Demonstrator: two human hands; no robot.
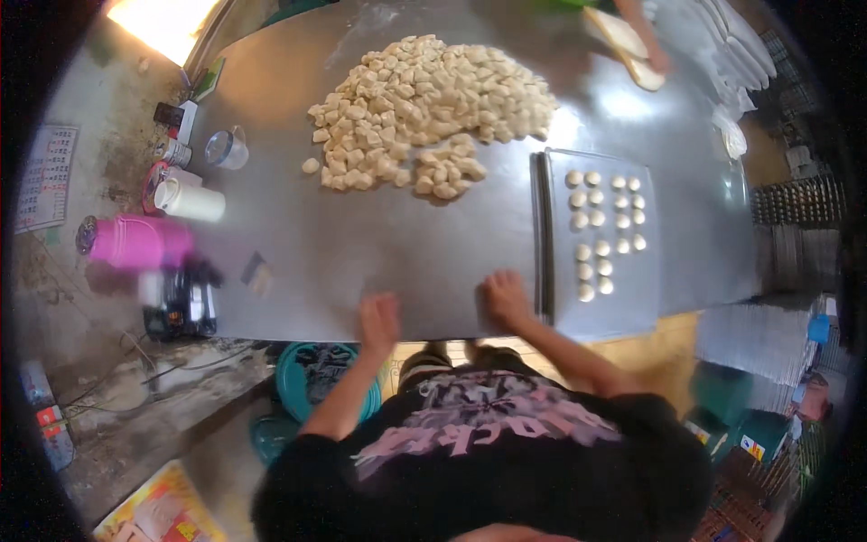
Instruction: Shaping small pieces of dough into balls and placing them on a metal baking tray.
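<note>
My left hand (379, 318) is palm down on the near part of the metal table (361, 244), its fingers curled under and slightly blurred. To its right, my right hand (504, 298) is cupped in the same way, close beside the tray. Whatever lies beneath either palm is hidden. A large heap of pale dough pieces (406, 99) covers the far middle of the table, with a smaller cluster of dough pieces (447, 169) at its near side. On the metal tray (614, 312) at the right, small round dough balls (594, 196) sit in rows.
At the table's left edge stand a pink flask (144, 242), a white jug (190, 200) and a clear measuring cup (228, 149). Another person's hand (652, 50) touches a long dough strip (628, 45) at the far right. A teal bin (293, 384) stands below the near edge.
</note>
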